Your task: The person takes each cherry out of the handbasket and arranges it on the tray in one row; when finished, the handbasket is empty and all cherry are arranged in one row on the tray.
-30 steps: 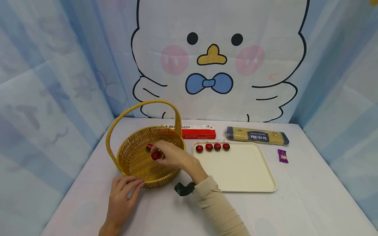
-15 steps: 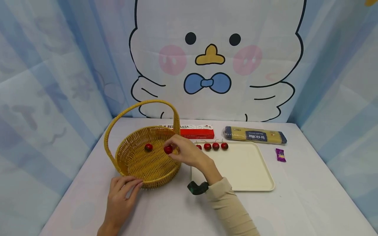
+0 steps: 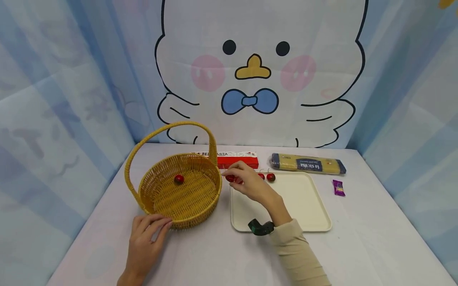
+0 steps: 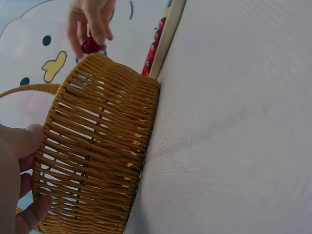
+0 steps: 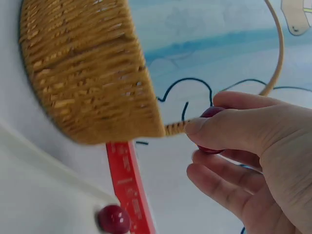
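Observation:
My right hand [image 3: 239, 177] pinches a red cherry [image 3: 230, 178] over the far left corner of the cream tray [image 3: 304, 216], just right of the basket rim; the cherry [image 5: 210, 113] shows between my fingertips [image 5: 197, 127] in the right wrist view. A woven yellow basket [image 3: 157, 198] with a tall handle holds one cherry [image 3: 179, 179]. My left hand [image 3: 148, 234] rests flat on the table with its fingers touching the basket's near wall [image 4: 92, 161]. Two cherries [image 3: 270, 177] show on the tray's far edge; my hand hides any others.
A red pasta box [image 3: 237, 159] and a yellow spaghetti pack [image 3: 307, 163] lie behind the tray. A small purple wrapper [image 3: 338, 188] sits right of the tray. Curtain walls close the table on three sides.
My right hand lifted a cherry out of the basket and carried it right, over the rim to the tray's corner. The left hand stayed at the basket.

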Available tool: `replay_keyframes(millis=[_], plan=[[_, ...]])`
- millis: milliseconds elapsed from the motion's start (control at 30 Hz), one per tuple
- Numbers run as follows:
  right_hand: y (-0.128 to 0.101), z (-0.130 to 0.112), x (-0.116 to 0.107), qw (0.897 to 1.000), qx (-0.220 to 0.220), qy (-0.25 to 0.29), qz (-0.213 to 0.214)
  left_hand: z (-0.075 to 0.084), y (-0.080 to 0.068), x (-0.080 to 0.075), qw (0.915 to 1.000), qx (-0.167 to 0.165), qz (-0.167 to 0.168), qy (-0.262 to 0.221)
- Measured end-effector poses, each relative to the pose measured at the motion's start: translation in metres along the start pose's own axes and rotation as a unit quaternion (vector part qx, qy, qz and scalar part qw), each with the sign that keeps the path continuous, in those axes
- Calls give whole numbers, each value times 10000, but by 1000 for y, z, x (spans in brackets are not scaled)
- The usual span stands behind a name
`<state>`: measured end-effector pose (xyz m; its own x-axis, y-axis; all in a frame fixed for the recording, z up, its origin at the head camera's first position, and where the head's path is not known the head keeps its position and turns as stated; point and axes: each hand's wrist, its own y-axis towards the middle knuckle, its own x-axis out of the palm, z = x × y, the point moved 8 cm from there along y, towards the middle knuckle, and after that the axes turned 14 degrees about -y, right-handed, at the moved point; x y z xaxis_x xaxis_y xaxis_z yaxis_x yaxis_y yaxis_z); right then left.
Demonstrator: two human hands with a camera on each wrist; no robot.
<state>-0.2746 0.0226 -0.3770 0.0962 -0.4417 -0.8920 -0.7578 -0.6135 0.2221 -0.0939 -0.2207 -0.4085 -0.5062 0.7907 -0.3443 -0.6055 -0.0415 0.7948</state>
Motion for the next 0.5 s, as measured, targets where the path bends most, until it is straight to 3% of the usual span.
replay_keyframes(millis=[167, 367, 500], plan=[[-7, 21, -5, 9994, 186, -217, 213, -2, -1, 1, 9996, -240, -149, 58], [-12, 45, -10, 9985, 382, -194, 349, -1, 0, 1, 9998, -152, -91, 92], [-17, 64, -13, 9966, 663, -323, 367, -3, -1, 1, 9992, -324, -168, 132]])
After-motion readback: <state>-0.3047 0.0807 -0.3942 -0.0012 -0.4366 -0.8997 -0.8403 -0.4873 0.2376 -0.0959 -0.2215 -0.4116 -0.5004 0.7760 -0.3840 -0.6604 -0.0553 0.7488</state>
